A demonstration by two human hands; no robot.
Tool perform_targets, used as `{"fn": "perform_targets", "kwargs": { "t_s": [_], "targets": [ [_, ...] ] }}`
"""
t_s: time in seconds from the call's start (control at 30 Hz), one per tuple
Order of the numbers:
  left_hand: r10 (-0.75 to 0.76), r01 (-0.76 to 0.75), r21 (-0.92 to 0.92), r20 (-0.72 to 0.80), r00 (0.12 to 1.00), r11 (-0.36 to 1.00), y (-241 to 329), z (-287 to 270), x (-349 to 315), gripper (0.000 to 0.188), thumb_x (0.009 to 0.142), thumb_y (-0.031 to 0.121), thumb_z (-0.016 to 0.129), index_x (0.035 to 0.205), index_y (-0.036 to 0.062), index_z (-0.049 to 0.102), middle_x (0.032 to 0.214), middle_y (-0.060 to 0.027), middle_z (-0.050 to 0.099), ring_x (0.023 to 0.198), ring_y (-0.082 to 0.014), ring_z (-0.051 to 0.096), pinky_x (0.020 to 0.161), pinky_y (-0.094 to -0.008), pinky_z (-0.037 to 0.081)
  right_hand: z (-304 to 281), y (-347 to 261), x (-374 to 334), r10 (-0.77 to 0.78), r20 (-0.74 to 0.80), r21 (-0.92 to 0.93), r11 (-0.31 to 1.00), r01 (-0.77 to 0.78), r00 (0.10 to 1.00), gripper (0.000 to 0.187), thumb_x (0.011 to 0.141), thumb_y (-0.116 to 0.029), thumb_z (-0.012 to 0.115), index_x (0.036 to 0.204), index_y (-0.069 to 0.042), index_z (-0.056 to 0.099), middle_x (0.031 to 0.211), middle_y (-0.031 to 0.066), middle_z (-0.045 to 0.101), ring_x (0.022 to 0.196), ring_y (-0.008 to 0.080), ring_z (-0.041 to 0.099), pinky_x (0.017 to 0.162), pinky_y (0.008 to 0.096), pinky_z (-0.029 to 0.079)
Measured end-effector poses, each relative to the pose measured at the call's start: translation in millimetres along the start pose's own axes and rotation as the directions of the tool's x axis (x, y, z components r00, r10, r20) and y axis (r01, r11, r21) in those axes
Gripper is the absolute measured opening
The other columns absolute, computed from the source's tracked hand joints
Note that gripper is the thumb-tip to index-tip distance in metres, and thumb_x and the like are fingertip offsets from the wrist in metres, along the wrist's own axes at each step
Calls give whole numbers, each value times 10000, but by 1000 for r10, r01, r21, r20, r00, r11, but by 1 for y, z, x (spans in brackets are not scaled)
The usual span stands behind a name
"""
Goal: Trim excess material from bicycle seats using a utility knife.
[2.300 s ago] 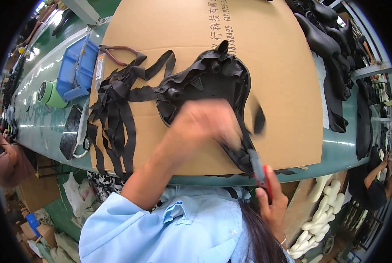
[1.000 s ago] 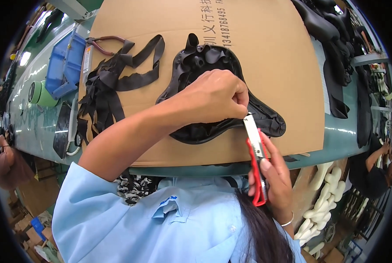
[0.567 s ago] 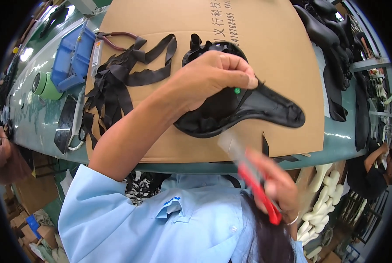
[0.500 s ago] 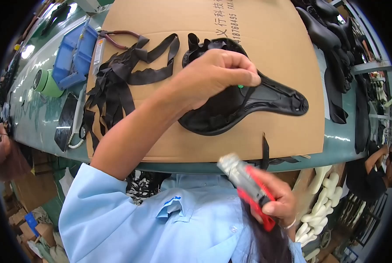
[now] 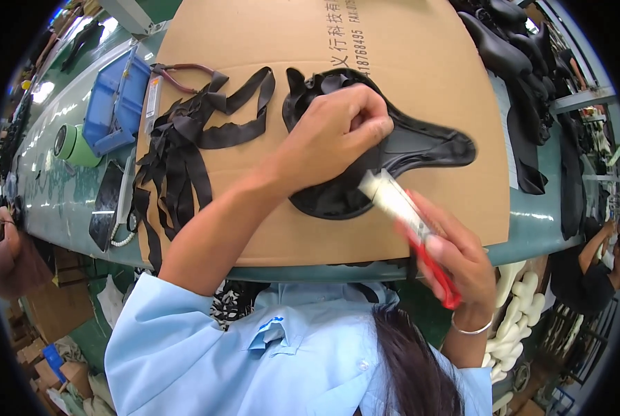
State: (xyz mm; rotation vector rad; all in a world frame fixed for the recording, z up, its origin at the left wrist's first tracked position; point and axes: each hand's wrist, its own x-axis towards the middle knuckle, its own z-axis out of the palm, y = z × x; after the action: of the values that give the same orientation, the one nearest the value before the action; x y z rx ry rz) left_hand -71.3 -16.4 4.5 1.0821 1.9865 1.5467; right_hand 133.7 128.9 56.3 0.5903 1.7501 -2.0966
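Observation:
A black bicycle saddle [image 5: 344,197] lies underside up on a cardboard sheet [image 5: 289,239], its narrow nose to the right and loose black material bunched at its far left rim. My left hand [image 5: 344,132] is over the saddle's middle, thumb and fingertips pinched together; what they grip is hidden. Closed around a red-and-silver hand tool [image 5: 407,215], my right hand [image 5: 455,253] is just near and right of the saddle. The tool's pale tip points up-left at the saddle's near edge. Motion blurs it, so its exact kind is unclear.
Black fabric strips [image 5: 185,152] lie left of the saddle, beside red-handled pliers [image 5: 185,68]. Farther left are a blue bin [image 5: 112,107], a green round container [image 5: 76,144] and a dark flat phone-like slab [image 5: 106,201]. More black saddles [image 5: 504,52] are piled at the far right.
My right hand has lifted the tool from in front of my body up to the saddle's near edge. My left hand has shifted slightly left and nearer, still pinched over the saddle.

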Motion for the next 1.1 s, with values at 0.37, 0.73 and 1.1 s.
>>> {"fn": "perform_targets", "kwargs": {
  "t_s": [0.37, 0.73, 1.1],
  "targets": [
    [210, -65, 425, -305, 929, 903, -47, -40, 34, 309, 916, 322, 557, 1074, 69, 639, 1054, -171, 649, 975, -360, 608, 839, -417, 470, 9, 28, 60, -325, -431, -41, 939, 341, 842, 372, 913, -173, 610, 1222, -1, 497, 920, 68, 628, 682, 108, 611, 574, 217, 479],
    [5, 159, 606, -260, 966, 780, 38, 55, -69, 323, 847, 329, 672, 690, 47, 646, 634, -63, 570, 645, -255, 522, 631, -377, 383, 1, -1, 83, -441, -270, -237, 892, 385, 856, 344, 870, -166, 681, 1157, -25, 554, 859, 20, 613, 723, 60, 550, 621, 223, 450],
    [-15, 106, 264, -325, 946, 959, 27, 79, -81, 90, 775, 90, 610, 696, 48, 609, 660, -44, 499, 678, -208, 443, 706, -347, 306, -15, 15, -21, -598, 56, -924, 272, 269, 800, 585, 808, -39, 644, 1367, -152, 517, 692, 73, 553, 529, 215, 518, 507, 328, 426]
  ]
}}
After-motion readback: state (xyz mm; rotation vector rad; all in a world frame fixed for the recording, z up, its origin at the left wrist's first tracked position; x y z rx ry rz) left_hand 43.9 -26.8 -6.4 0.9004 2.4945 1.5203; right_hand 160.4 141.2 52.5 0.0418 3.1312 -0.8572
